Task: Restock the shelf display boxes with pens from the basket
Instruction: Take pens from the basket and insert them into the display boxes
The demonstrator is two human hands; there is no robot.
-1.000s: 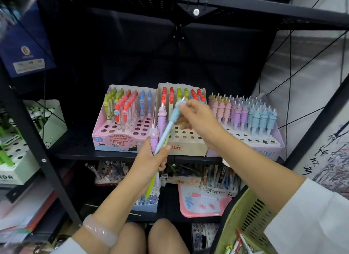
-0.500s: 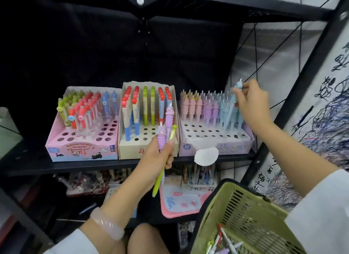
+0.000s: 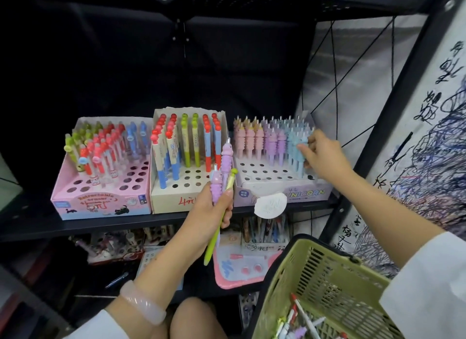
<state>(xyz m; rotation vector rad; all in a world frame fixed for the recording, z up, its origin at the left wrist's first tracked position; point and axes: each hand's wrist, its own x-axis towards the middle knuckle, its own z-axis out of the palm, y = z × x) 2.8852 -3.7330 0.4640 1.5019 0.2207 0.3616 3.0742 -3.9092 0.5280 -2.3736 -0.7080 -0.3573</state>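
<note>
Three display boxes stand on the black shelf: a pink box [image 3: 75,200] at left, a cream box [image 3: 166,200] in the middle and a lilac unicorn box [image 3: 302,193] at right. My left hand [image 3: 206,212] grips a bunch of pens [image 3: 222,179], two purple unicorn ones and a green one, in front of the cream box. My right hand [image 3: 322,154] pinches a light blue unicorn pen [image 3: 300,157] standing at the right end of the unicorn box. The green basket [image 3: 327,283] sits at lower right with several pens [image 3: 300,323] in it.
A white round tag [image 3: 269,203] hangs off the unicorn box front. The lower shelf holds a pink card pack [image 3: 239,265] and more stationery boxes. A black shelf post [image 3: 378,137] and a scribbled paper sheet [image 3: 428,149] stand at right. My knee [image 3: 196,318] is below.
My right hand has come down with the light blue pen from above the unicorn box into its right-hand rows. My left hand keeps the remaining pens in about the same place.
</note>
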